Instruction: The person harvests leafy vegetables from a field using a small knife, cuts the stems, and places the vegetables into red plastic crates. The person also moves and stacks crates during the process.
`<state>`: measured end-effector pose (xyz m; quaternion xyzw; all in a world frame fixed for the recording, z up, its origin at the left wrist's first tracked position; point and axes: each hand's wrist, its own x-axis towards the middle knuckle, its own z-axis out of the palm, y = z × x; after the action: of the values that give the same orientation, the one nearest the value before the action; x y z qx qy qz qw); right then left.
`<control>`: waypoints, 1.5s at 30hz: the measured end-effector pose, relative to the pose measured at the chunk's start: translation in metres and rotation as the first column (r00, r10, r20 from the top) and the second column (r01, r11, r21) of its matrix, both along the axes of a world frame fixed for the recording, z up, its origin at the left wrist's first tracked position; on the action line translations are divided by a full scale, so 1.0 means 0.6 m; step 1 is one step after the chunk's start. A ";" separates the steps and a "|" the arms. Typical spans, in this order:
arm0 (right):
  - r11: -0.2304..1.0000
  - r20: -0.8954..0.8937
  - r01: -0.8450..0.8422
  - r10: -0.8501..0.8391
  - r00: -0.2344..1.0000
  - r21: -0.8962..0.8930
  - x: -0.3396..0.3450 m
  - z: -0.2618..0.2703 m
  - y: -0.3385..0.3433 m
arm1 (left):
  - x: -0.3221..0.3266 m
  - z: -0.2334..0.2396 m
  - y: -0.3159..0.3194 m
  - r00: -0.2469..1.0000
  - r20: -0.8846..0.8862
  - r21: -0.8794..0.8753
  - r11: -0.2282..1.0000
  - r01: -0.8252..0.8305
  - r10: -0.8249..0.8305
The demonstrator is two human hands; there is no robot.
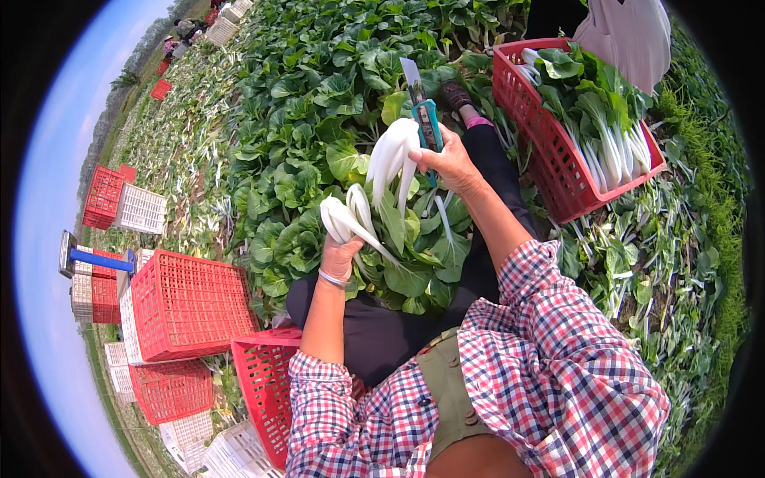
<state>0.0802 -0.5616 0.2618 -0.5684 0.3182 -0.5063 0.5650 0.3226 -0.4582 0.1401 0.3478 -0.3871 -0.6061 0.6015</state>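
My left hand is closed on a small bunch of white-stemmed bok choy, its stem bases up and its leaves hanging down. Further forward, my right hand grips a teal utility knife with its wide blade pointing up and away. The thumb of that hand also presses on another bok choy, base up. Green leaves hang below both hands, over my lap. Growing bok choy plants spread in front of me. What my right palm covers is hidden.
A red plastic crate with cut bok choy stands at the right, near another person's clothing. Red crates and white crates are stacked at the left. One red crate is beside my left arm. Loose leaves cover the ground at right.
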 end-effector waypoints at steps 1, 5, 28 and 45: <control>0.998 0.006 0.060 -0.060 0.998 -0.025 0.006 0.003 0.006 | 0.009 -0.001 -0.004 0.999 0.038 0.045 0.998 0.033 -0.035; 0.982 -0.139 0.169 -0.179 0.974 -0.079 -0.022 0.023 0.005 | 0.049 0.003 -0.004 0.991 0.009 0.039 0.990 0.134 -0.134; 0.968 -0.460 -0.051 0.163 0.873 0.245 0.136 -0.040 0.035 | -0.002 0.012 -0.004 0.929 -0.353 0.108 0.982 0.156 -0.109; 0.963 -0.672 -0.025 -0.170 0.721 -0.270 0.199 0.021 0.075 | -0.002 0.020 0.023 0.920 -0.376 -0.075 0.993 0.087 -0.109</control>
<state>0.1995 -0.5165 0.2742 -0.7716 0.4582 -0.3177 0.3062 0.3214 -0.4446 0.1518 0.1871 -0.2972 -0.6800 0.6436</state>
